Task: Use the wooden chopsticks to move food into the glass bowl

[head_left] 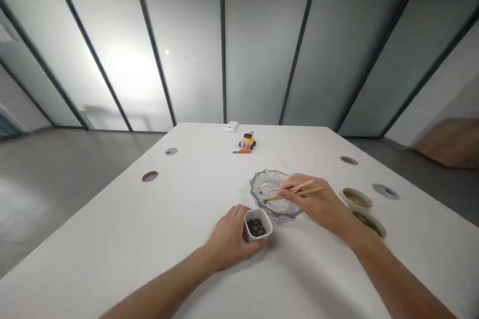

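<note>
My left hand (229, 239) is wrapped round a small white cup (257, 226) that holds dark pieces, standing on the white table (149, 239). Just behind the cup sits a clear cut-glass bowl (270, 190). My right hand (318, 202) is closed on a pair of wooden chopsticks (295, 192), whose tips point left into the glass bowl. What the tips touch inside the bowl is too small to tell.
Two shallow beige lids or dishes (358, 198) (370, 222) lie right of my right wrist. At the far edge stand a small yellow toy (247, 140), an orange carrot-like piece (243, 151) and a white box (231, 126). Round cable holes (150, 176) dot the table sides.
</note>
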A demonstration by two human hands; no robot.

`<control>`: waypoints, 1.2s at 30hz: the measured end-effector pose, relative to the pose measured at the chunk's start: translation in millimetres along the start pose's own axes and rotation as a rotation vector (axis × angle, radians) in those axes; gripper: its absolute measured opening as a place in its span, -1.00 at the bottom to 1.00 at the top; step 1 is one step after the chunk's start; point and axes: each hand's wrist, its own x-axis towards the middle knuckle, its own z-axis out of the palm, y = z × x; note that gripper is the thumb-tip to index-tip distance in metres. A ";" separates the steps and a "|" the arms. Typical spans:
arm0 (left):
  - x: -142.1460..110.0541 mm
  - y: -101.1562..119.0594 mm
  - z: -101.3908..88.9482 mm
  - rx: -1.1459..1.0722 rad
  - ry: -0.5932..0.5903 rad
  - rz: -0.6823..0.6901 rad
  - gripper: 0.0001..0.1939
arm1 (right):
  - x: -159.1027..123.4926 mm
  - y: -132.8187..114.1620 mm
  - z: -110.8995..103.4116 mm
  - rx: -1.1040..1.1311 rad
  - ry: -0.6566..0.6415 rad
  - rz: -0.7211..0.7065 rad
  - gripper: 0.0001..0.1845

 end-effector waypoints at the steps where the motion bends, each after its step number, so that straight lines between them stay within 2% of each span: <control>1: 0.2 0.3 0.4 0.001 0.000 -0.002 -0.58 | 0.7 -0.2 0.7 -0.007 0.001 -0.002 -0.67; 22: 0.8 -1.9 2.9 0.020 0.030 0.016 -0.57 | 2.2 1.7 0.6 -0.085 0.029 -0.096 -0.70; 30: 0.7 -1.8 3.3 0.023 0.035 0.012 -0.56 | 4.2 4.1 -1.6 -0.179 0.157 -0.130 -0.52; 36: 1.1 -3.6 4.3 0.028 0.031 0.025 -0.55 | 5.3 4.3 -0.8 -0.223 -0.010 -0.121 -0.62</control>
